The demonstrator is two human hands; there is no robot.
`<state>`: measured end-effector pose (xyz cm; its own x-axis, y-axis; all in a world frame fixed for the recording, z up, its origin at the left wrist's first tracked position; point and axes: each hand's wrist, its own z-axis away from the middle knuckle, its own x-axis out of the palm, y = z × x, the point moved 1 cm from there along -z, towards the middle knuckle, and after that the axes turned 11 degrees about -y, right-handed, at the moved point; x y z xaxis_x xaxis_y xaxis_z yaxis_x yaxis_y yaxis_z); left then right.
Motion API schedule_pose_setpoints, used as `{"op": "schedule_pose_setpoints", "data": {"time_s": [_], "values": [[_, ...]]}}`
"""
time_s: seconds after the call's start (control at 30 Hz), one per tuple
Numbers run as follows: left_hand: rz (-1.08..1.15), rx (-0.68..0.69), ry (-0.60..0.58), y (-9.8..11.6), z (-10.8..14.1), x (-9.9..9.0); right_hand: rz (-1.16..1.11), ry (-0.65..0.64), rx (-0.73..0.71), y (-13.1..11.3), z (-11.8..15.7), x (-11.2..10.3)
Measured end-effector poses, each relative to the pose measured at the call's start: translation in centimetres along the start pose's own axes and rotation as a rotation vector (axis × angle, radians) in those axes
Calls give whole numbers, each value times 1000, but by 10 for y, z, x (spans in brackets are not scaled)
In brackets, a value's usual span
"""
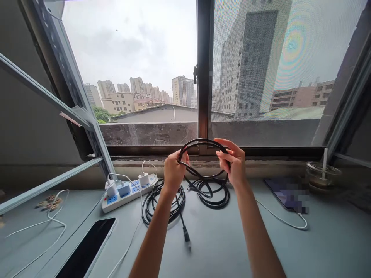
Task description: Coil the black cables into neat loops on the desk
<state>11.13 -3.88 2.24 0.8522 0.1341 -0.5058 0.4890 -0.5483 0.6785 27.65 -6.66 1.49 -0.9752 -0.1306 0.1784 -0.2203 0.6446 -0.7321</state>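
Raised in front of the window, a looped black cable (202, 141) spans both hands. My left hand (174, 170) grips its left side, the fingers partly hidden behind the palm. On the other side my right hand (233, 160) pinches the loop between thumb and fingers. Beneath the hands, more black cable (216, 202) lies coiled on the table and appears to join the raised part. A second black coil (149, 206) rests to the left, partly behind my left forearm. A black plug (186, 234) on a cable end points toward the front.
On the grey table (208, 243), a white power strip (127, 195) holds white chargers at the left. A phone (87, 247) lies front left; another phone (285, 195) lies at right beside a lidded cup (320, 175) with a straw. White cables run on both sides.
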Motion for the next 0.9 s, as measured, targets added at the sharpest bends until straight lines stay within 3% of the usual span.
{"op": "schedule_pose_setpoints", "data": {"time_s": [0.07,0.17,0.33,0.5,0.7,0.77,0.9], "values": [[-155,-48,24,4,4,-6,10,-9,56,2,-2,0],[-325,-146,67,10,8,-9,70,-128,59,-5,1,8],[-362,-237,99,17,10,-8,386,-280,10,-29,15,23],[-347,-262,94,24,16,-14,628,-275,-21,-39,22,28],[-352,-221,82,35,23,-24,679,-96,-153,-42,19,22],[-390,-282,-24,32,22,-27,690,0,-180,-46,20,18],[-136,-342,-563,22,18,-23,607,101,-261,-52,24,13]]}}
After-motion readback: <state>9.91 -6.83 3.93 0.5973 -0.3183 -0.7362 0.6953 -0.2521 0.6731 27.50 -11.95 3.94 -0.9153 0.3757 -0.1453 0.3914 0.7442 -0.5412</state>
